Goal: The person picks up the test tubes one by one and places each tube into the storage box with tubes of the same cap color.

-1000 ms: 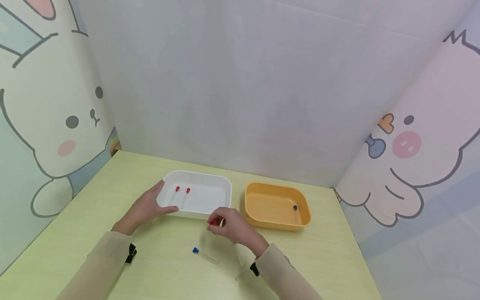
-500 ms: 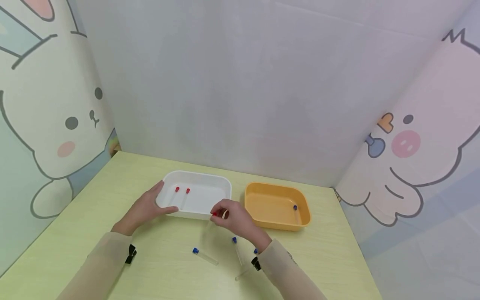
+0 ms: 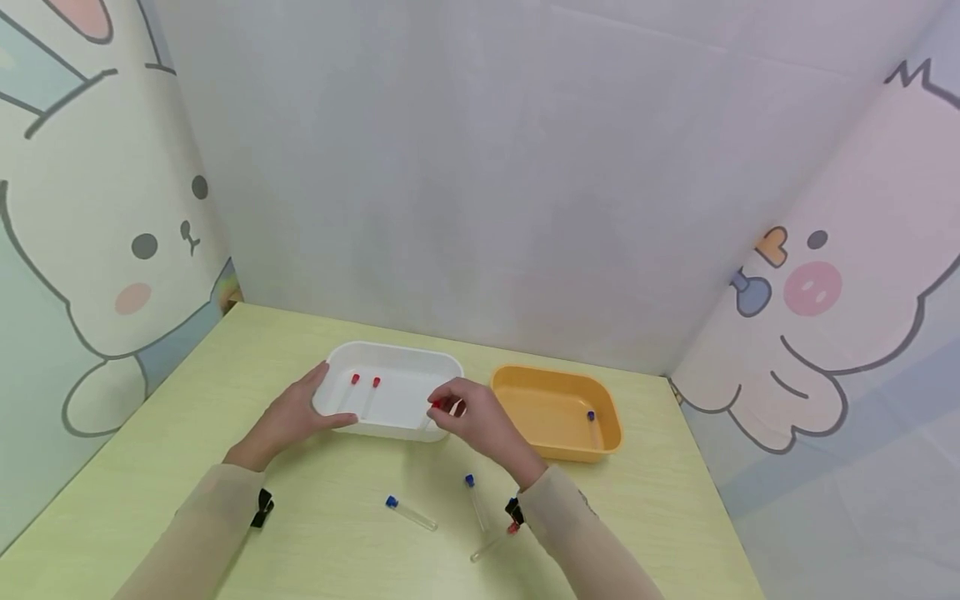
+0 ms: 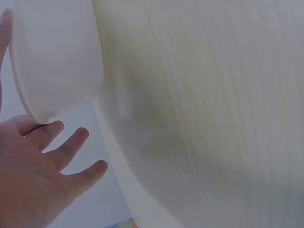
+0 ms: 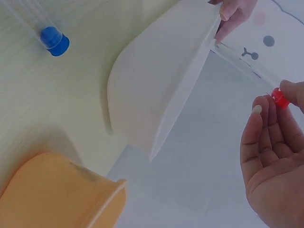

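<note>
My right hand point(image 3: 480, 421) pinches the red cap of a clear test tube point(image 5: 280, 98) between thumb and fingertips. The tube slants down from the cap, overlapping the near right corner of the white tray point(image 3: 408, 387) in the head view. My left hand point(image 3: 300, 408) rests on the tray's left end, thumb along the front rim and fingers at the far side. The left wrist view has its other fingers point(image 4: 71, 147) spread and fairly straight beside the tray. Two red-capped test tubes, one with its cap point(image 3: 377, 382) toward the back, lie inside the white tray.
To the right stands an orange tray point(image 3: 540, 408) holding one blue-capped tube point(image 3: 591, 416). On the table in front lie two blue-capped tubes, one point(image 3: 412, 513) left of the other point(image 3: 477, 507). A red-capped tube point(image 3: 491, 547) lies near the right sleeve.
My right hand has lifted the red-capped tube up and slightly right, from in front of the white tray to its near right corner. The left hand has stayed put.
</note>
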Tool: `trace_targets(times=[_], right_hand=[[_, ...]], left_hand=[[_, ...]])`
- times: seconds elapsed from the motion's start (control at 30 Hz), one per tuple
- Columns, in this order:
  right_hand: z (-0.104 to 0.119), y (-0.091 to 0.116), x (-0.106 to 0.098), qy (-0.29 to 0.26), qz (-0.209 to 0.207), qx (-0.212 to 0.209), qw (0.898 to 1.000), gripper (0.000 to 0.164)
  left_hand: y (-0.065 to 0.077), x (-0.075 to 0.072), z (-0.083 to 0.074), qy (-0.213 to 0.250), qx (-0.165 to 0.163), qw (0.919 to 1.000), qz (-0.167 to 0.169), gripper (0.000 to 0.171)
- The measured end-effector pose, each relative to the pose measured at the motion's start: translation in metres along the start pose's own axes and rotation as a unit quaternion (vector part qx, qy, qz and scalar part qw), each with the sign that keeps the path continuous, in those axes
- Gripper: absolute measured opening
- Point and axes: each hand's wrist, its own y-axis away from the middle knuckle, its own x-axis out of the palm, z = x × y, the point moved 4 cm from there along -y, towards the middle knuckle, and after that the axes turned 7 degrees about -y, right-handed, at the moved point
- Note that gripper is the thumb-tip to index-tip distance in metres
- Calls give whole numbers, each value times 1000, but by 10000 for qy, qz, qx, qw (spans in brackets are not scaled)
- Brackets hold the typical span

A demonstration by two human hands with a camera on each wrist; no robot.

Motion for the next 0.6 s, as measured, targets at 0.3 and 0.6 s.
trace_targets(times=[0.3,0.6], right_hand=[[-4,-18,-5,82,-281,-59,9996,16],[-8,-35,-3,49,-471,150,9988,16]], left_hand=[[-1,2,4,-64,15,10000,-7,131],[-3,4,6,-104,-65,9999,21,128]])
